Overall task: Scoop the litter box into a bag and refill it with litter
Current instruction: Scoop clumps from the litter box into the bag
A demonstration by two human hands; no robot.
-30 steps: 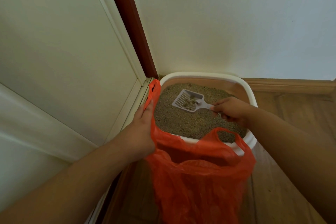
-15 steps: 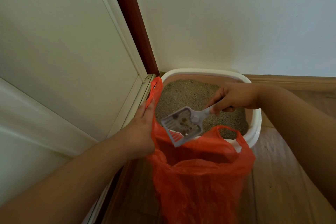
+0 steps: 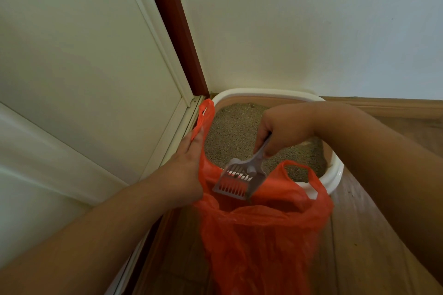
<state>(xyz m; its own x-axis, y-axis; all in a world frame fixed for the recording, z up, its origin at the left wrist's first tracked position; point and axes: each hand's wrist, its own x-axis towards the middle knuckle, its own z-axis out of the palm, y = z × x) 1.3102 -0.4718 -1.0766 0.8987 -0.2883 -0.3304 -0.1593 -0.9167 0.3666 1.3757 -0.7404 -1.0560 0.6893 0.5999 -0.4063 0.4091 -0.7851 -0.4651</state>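
A white litter box (image 3: 334, 170) filled with grey-brown litter (image 3: 235, 132) stands in the room corner. In front of it hangs an open orange plastic bag (image 3: 259, 235). My left hand (image 3: 189, 165) holds the bag's left handle and side, keeping the mouth open. My right hand (image 3: 280, 132) grips the handle of a grey slotted scoop (image 3: 237, 179). The scoop is tipped head-down over the bag's mouth, its underside facing me. What lies inside the bag is hidden.
A white door panel (image 3: 84, 67) with a dark red frame strip (image 3: 175, 26) runs along the left. A pale wall (image 3: 311, 26) with a wooden skirting board (image 3: 395, 108) stands behind the box. Wooden floor (image 3: 359, 235) extends to the right.
My right hand lifted the scoop with clumps out of the litter, carried it toward me over the bag and turned it head-down. My left hand stayed on the bag.
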